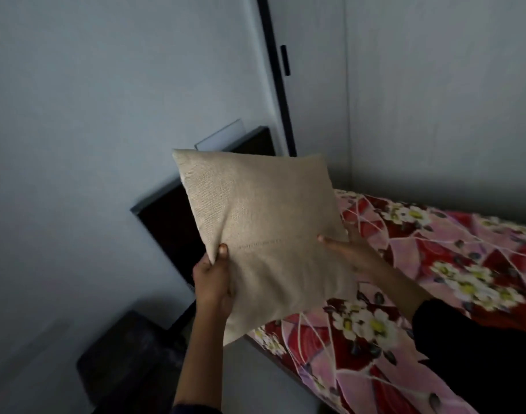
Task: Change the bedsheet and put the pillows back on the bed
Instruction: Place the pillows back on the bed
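Above the head end of the floral bedsheet, a beige pillow is held up, slightly tilted; the left grip pinches its left edge, thumb on the front; the right grip clasps its right edge; a dark headboard stands just behind.

Dim grey walls, dark headboard, perhaps a nightstand below.
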